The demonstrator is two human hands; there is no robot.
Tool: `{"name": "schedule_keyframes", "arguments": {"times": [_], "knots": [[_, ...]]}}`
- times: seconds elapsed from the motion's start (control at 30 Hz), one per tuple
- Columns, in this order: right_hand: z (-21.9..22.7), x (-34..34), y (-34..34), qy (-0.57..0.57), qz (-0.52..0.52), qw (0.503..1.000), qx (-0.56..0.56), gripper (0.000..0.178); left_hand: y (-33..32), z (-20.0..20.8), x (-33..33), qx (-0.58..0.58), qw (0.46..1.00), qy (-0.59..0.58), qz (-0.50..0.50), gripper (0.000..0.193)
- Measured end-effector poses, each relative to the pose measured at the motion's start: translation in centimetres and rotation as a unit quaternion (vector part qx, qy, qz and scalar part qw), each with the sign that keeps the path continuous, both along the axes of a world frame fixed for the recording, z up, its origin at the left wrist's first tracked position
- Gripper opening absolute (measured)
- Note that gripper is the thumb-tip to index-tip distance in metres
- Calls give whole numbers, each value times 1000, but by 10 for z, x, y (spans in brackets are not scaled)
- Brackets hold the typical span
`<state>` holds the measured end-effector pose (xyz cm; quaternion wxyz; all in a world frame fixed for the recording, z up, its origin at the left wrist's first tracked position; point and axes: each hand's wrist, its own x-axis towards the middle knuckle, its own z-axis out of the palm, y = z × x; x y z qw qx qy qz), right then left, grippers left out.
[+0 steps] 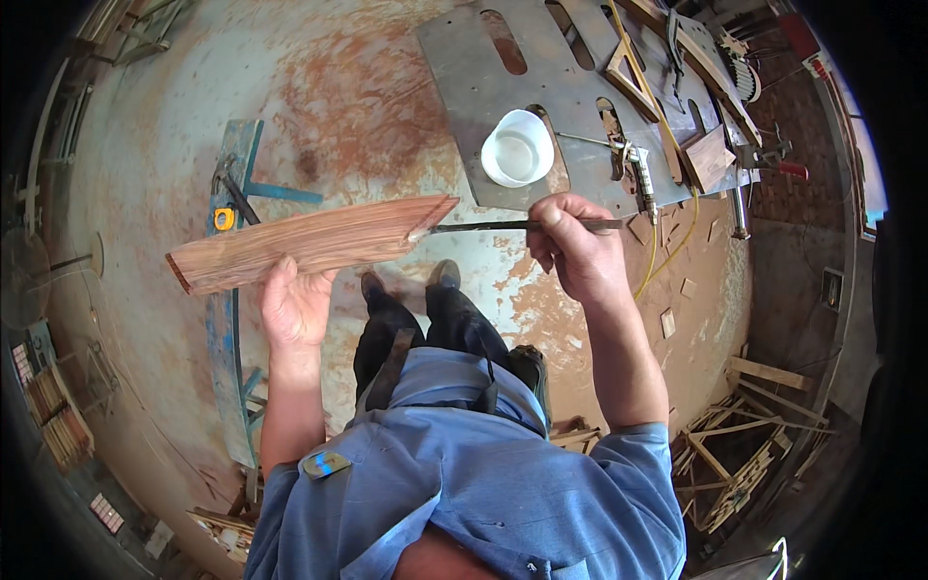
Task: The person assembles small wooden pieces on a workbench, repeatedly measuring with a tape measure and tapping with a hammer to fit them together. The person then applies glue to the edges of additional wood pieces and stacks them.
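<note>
Blue shirt [503, 483] seen closest. Brown board [309, 244] was held up in front of it, above the floor, by the left hand [295, 307]: pinched at the near edge, thumb on top, fingers under. Dark stick [493, 226] was pinched between thumb and fingers of the right hand [580, 246]. Its tip was put against the board's right end, next to the slanted cut; a pale patch was seen there, too small to identify.

Blue metal stand [224, 338] was partly covered by the board, left side; yellow tape measure [224, 218] seen on it. White bucket [498, 130] was set on the near edge of the slotted metal table [449, 68], contents unclear. Air gun [642, 179] was laid right of the bucket. Wooden triangle [633, 95] was placed farther back on the table.
</note>
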<state>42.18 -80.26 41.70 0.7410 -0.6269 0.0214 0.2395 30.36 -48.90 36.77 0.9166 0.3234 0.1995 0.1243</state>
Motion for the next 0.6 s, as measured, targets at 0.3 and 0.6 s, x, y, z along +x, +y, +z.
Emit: {"name": "schedule_keyframes", "arguments": {"times": [0.3,0.6], "knots": [[-17,5,5,-59,-21,988,-144,24,11,4,-17,15,1000,-18,20,61],[11,-39,36,-283,128,940,-138,11,10,-4,-19,49,998,8,41,60]]}}
